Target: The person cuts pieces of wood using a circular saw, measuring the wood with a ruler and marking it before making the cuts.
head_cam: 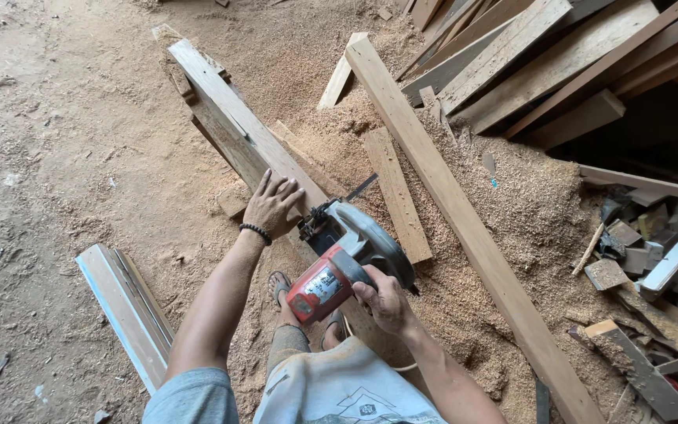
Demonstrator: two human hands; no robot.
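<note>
Much of the floor [56, 141] around you is packed dirt, and a thick drift of sawdust [512, 212] spreads over it toward your right. Stacked planks [543, 55] lean and overlap at the upper right, with a jumble of small wood offcuts [653, 259] beside them at the right edge. One long beam [464, 228] runs diagonally across the sawdust from upper centre to lower right. A pale strip of board [123, 310] lies apart on the dirt at your lower left.

Your workpiece, a weathered plank [233, 126], lies slanted from the upper left down toward your feet. Your left arm reaches forward, and your left hand [272, 206] lies flat on that plank, fingers spread, pressing rather than gripping. Your right hand [382, 302] has its grip closed around the red body of the circular saw [347, 259], whose grey guard sits on the plank just beside your left hand. A sandalled foot [278, 286] shows under the saw.
</note>
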